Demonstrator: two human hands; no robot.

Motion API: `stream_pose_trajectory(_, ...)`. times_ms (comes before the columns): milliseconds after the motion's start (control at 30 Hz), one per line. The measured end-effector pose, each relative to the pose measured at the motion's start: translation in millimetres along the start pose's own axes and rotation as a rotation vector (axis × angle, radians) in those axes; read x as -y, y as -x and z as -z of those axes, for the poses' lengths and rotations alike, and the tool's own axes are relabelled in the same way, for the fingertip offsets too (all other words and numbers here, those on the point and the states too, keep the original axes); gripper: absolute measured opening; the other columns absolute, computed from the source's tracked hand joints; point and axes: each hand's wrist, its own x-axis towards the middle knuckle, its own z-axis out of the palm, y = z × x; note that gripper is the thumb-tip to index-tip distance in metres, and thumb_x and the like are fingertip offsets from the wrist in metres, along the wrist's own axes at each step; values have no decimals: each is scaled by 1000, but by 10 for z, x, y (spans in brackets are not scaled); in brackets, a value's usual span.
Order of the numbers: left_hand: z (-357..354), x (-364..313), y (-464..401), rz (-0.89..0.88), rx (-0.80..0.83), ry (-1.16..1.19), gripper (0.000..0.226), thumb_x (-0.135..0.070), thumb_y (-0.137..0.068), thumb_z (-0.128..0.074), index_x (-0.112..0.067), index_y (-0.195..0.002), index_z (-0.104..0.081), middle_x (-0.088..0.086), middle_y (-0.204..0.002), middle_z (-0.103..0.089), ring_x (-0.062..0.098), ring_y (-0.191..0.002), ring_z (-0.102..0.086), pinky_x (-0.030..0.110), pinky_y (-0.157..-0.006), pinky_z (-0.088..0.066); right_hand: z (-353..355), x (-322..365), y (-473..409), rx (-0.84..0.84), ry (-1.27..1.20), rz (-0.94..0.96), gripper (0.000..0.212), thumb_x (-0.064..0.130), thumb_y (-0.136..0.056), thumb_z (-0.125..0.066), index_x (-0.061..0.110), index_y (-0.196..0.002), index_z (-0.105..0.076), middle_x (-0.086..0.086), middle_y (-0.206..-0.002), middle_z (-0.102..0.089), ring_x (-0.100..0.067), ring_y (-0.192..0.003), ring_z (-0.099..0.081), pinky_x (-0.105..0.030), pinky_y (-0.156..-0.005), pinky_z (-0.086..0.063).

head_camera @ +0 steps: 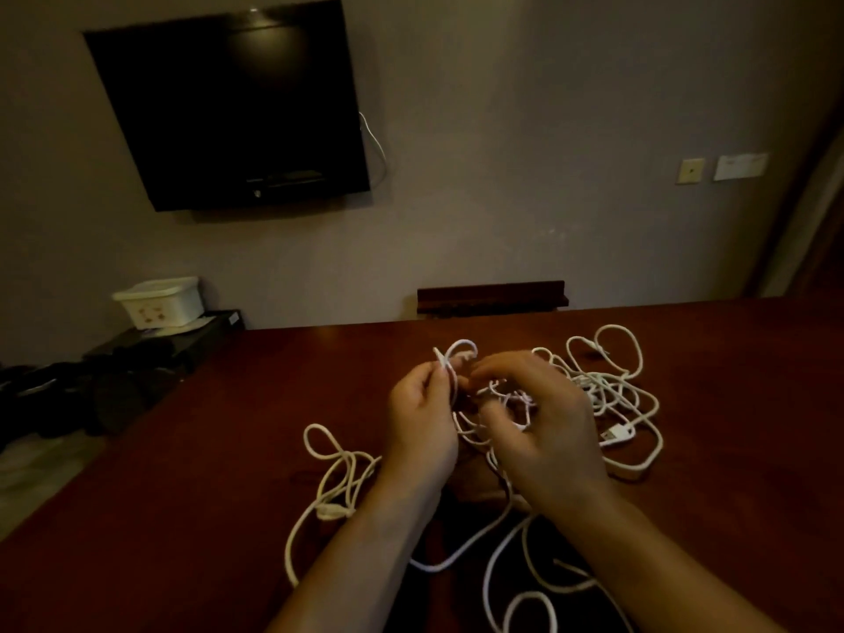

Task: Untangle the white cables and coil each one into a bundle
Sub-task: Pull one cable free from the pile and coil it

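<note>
Head view of two bare hands working over a dark red-brown tabletop [205,472] in a dim room. A tangle of white cables [607,395] lies spread across the tabletop, densest just under and to the right of the hands, with loose loops running toward the far right and a plug end [617,434] lying among them. A further set of loops [335,468] lies to the left of the left forearm, and more strands trail toward the near edge between and below the forearms. The left hand [422,427] is raised above the tabletop, its fingers curled, pinching a strand of cable whose short loop [459,354] arches up above the fingertips. The right hand [534,418] is held close beside it, fingers bent down into the middle of the tangle; strands pass under and between those fingers, but whether they actually grip a strand cannot be told. Beyond the far edge of the tabletop stands the top rail of a dark wooden chair [491,296]. A black television [228,107] hangs on the pale wall, with a thin white wire hanging at its right side. At lower left a white plastic box [160,301] sits on a low black stand [164,342]. Two wall plates [721,167] are fixed to the wall at right.
</note>
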Motion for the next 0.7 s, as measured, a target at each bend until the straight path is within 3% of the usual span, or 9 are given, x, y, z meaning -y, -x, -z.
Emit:
stream_pose_trajectory(100,16,-25,-25,31,-28,51,38,-19,-112,-37,-10,-92,-68,-1,-68,-54,13,-63,-49,26,-62,-43,24,-18,-49,-55,-19,-195,37,11,-102,-59,32,-132,-56,23,-124,-57,10,-112,-55,-10,-87,-48)
stream_pose_trajectory(200,49,-71,-47,61,9,332,34,-24,-109,-37,-11,-86,-59,-4,-62,-40,10,-56,-37,28,-60,-32,-9,-56,-26,106,-50,-290,44,34,-108,-49,36,-151,-45,23,-146,-48,6,-132,-45,-26,-106,-42)
stream_pose_trajectory(333,79,-114,-29,84,79,318,35,-37,-109,-43,-18,-84,-58,-2,-63,-47,9,-58,-47,30,-65,-39,-15,85,-10,167,-240,-195,22,30,-107,-51,33,-123,-65,14,-112,-70,-7,-107,-68,-32,-86,-59)
stream_pose_trajectory(467,94,-109,-30,57,47,156,31,-28,-111,-45,-15,-87,-59,-4,-68,-51,14,-67,-48,34,-70,-43,1,138,-27,73,-491,-313,26,36,-103,-55,32,-127,-61,10,-110,-72,-9,-102,-72,-33,-84,-62)
stream_pose_trajectory(567,94,-81,-25,-44,70,-13,31,-28,-112,-45,-9,-97,-65,-7,-67,-52,9,-65,-50,27,-63,-43,3,75,-60,-6,-400,-339,33,41,-100,-60,42,-133,-57,13,-119,-66,-4,-106,-68,-30,-83,-62)
stream_pose_trajectory(700,71,-95,3,-48,110,-28,35,-28,-113,-40,-13,-93,-64,-8,-62,-47,7,-58,-44,15,-51,-39,-4,5,-71,26,-200,-261,11,33,-99,-60,36,-106,-68,16,-115,-58,-4,-104,-62,-34,-84,-61)
